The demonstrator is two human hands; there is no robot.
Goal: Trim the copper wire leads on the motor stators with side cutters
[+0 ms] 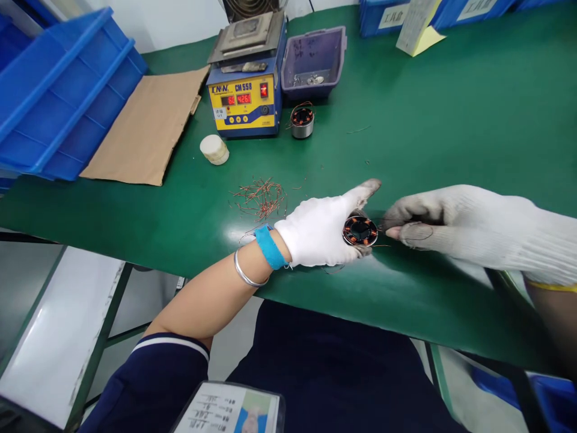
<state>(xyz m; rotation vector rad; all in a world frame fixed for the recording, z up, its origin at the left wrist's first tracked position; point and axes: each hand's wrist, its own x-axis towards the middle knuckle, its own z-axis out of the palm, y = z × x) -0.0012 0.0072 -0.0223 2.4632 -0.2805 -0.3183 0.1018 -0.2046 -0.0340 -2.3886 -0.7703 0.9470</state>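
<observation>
Spreads out as a green tabletop (460,126), carrying a blue-and-yellow control unit (243,102) near the back and a purple bin (311,89) just beside it. Holds a wound metal stator (302,128) in front of that bin, a pale round block (214,150) before the unit, loose copper wire clippings (263,198) nearer the front edge, brown cardboard (146,126) leftward. Bears blue boxes (374,18) at the back right.

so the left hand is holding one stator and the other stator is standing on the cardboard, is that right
Not quite: the left hand does hold one stator, but the head view shows the other stator standing on the green table, near the purple bin.
</observation>
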